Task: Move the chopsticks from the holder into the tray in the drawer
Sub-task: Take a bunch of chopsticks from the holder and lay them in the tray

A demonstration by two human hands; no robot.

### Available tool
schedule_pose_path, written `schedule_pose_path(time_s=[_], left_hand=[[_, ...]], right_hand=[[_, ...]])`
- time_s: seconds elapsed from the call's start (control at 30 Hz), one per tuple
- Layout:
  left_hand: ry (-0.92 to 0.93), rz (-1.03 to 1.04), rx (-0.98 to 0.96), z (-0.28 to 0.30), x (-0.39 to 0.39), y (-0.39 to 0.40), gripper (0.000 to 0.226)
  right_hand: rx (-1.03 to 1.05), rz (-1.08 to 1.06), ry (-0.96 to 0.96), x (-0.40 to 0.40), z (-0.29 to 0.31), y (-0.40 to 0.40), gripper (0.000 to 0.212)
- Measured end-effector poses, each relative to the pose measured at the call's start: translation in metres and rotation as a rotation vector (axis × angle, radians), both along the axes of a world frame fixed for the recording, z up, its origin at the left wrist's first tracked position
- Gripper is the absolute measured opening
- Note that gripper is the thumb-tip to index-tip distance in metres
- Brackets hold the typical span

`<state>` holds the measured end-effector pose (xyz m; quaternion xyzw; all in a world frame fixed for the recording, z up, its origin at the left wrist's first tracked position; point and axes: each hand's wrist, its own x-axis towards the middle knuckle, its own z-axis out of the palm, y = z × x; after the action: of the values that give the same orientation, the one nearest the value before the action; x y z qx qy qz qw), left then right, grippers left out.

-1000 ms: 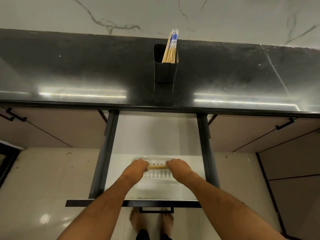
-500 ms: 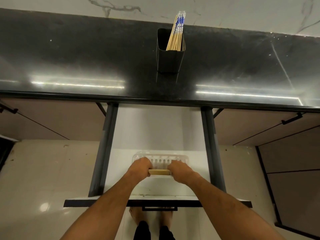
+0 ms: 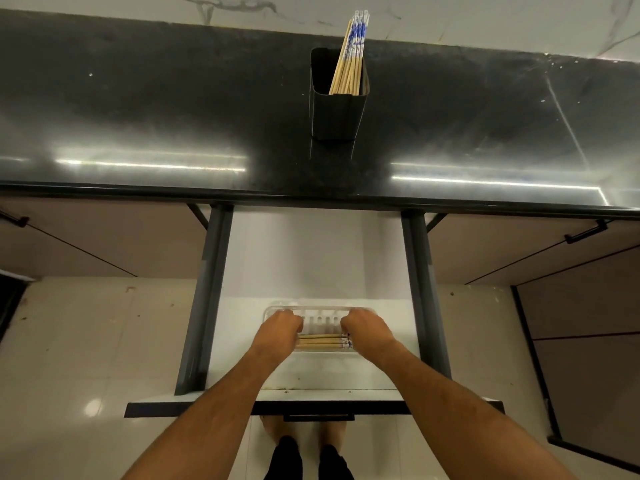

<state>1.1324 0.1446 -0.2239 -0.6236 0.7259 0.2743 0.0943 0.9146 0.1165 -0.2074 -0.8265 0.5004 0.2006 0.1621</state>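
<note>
both hands reach down into the open drawer (image 3: 346,258), over the clear tray (image 3: 322,315) that sits on its white floor. the left hand (image 3: 278,329) and the right hand (image 3: 367,329) are curled with knuckles up, one at each end of the tray, well apart from each other with the tray's slotted bottom showing between them. a small bundle of chopsticks (image 3: 322,341) lies flat and crosswise in the near part of the tray, just below and between the two hands; its left end runs under the left fingers and its blue-patterned end sits under the right fingers. whether either hand is actually pinching the bundle or only resting over it cannot be told, as the fingertips are hidden. far beyond the hands, on the dark countertop (image 3: 138,109), the black holder (image 3: 337,112) stands upright with more chopsticks (image 3: 349,60) leaning in it, patterned ends up.
</note>
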Motion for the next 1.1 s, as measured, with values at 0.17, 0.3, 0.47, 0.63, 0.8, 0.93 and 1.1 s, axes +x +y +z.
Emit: schedule_pose_path(time_s=[0.17, 0.3, 0.47, 0.63, 0.8, 0.93, 1.1], left_hand=[[0.041, 0.031, 0.03, 0.001, 0.0, 0.003, 0.024], [0.124, 0.13, -0.061, 0.006, 0.0, 0.006, 0.017], [0.328, 0.465, -0.501, 0.018, 0.003, 0.016, 0.013], [0.412, 1.242, -0.449, 0.032, 0.003, 0.01, 0.02], [0.407, 1.521, -0.135, 0.034, 0.006, 0.005, 0.035], [0.5, 1.639, 0.194, 0.023, 0.018, 0.015, 0.05], [0.461, 1.617, 0.19, 0.023, 0.011, 0.02, 0.049]], right_hand=[[0.038, 0.024, 0.025, 0.002, -0.003, 0.0, 0.019], [-0.007, -0.07, -0.17, -0.003, 0.003, -0.001, 0.02], [-0.321, -0.601, -0.673, -0.021, 0.015, 0.004, 0.011], [-0.112, -1.449, -0.579, -0.035, 0.014, 0.004, 0.036], [0.21, -1.526, -0.566, -0.025, 0.009, 0.015, 0.057], [0.182, -1.426, -0.5, -0.013, 0.011, 0.018, 0.054], [0.141, -1.336, -0.426, -0.007, 0.013, 0.022, 0.049]])
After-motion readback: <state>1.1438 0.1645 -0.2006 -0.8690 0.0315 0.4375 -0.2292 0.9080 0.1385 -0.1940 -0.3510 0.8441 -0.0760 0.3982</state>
